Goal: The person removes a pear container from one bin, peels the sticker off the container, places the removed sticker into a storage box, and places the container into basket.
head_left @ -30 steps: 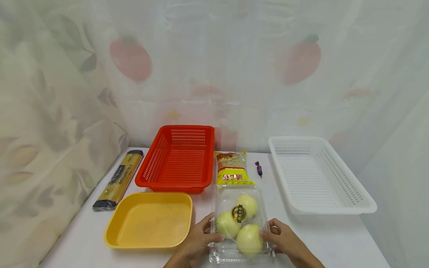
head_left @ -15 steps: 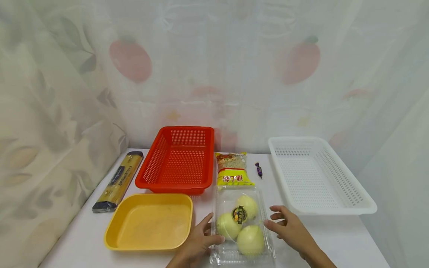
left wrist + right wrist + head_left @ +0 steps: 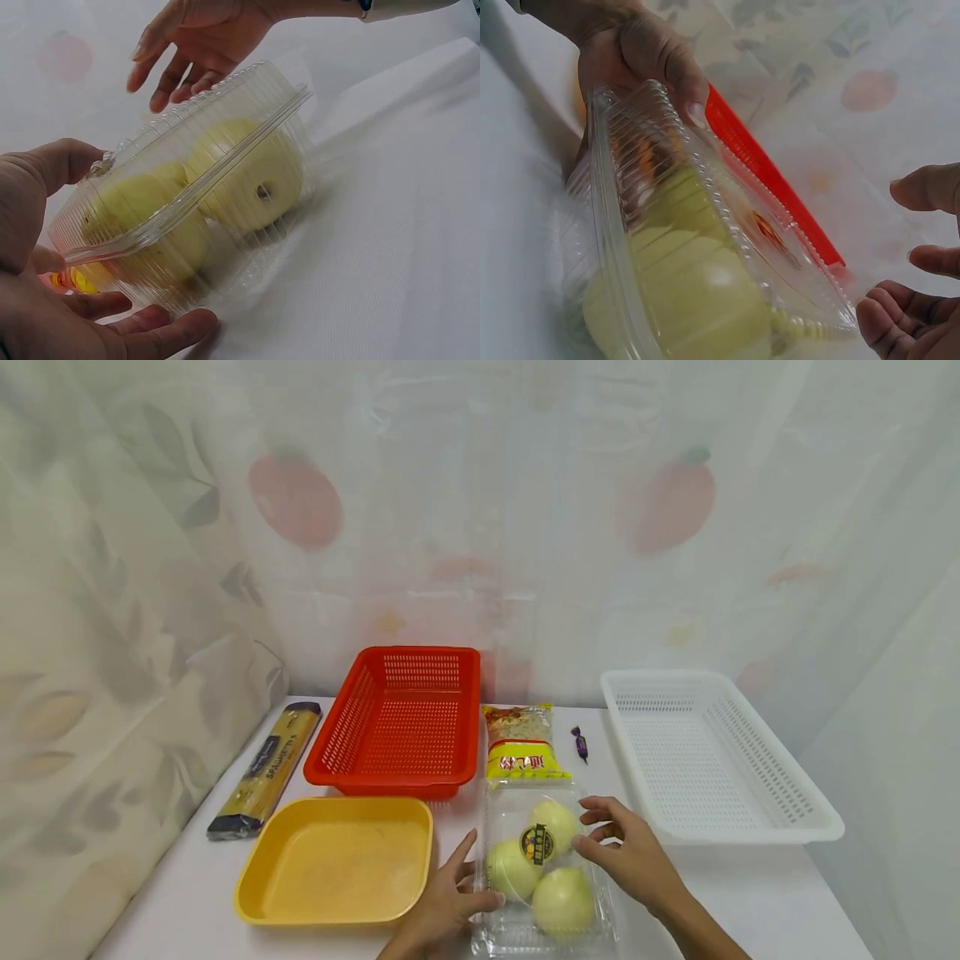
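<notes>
Holding the box [image 3: 504, 803] by top and side, my left hand [image 3: 444, 900] spans its edge while my right hand [image 3: 628, 852], loosely curled and empty, hovers opposite.

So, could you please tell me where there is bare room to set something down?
Bare table shows in front of the white basket, right of the right hand, and around the purple sweet, between the yellow bag and that basket. It is crowded where the red basket, yellow tray, left hand and clear box sit close together.
</notes>
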### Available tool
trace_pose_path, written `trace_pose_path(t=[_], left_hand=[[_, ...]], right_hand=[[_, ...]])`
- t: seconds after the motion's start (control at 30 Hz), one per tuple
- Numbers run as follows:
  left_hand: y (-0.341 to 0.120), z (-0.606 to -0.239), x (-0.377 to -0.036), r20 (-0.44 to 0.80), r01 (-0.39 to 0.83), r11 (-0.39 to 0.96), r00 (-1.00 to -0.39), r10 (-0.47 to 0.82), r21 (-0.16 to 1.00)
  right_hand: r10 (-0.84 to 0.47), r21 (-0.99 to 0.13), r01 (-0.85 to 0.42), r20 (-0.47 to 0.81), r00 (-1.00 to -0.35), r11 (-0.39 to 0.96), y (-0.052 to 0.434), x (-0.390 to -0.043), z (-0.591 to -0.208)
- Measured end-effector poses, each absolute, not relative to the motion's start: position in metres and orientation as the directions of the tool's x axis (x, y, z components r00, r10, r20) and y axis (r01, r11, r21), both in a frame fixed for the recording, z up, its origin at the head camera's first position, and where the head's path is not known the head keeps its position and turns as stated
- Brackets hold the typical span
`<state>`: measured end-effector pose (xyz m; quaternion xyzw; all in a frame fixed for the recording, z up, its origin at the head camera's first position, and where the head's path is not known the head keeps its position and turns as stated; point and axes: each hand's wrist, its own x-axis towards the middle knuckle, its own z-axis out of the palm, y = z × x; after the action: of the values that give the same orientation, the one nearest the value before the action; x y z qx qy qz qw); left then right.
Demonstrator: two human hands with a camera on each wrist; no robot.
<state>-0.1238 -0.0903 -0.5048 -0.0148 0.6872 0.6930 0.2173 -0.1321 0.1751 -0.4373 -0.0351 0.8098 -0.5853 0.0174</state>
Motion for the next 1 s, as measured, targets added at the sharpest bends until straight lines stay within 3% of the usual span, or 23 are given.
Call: trace_pose_path(t=[0.23,0.57,1.0], left_hand=[[-0.09,-0.507,-0.125,-0.327,-0.328,0.046,-0.904,0.275,0.944],[-0.09,-0.505,-0.124,-0.35,-0.341,0.081,-0.897,0.27,0.937],[-0.089,-0.509,-0.124,-0.345,-0.344,0.052,-0.897,0.276,0.937]], right_hand=[[-0.155,-0.951,-0.116,0.074,-0.985,0.287,0.161,-0.146,-0.444],[-0.254,-0.884,-0.26,0.169,-0.952,0.389,0.149,-0.16,-0.453],[-0.283,-0.77,-0.333,0.206,-0.937,0.544,0.14,-0.16,-0.457]])
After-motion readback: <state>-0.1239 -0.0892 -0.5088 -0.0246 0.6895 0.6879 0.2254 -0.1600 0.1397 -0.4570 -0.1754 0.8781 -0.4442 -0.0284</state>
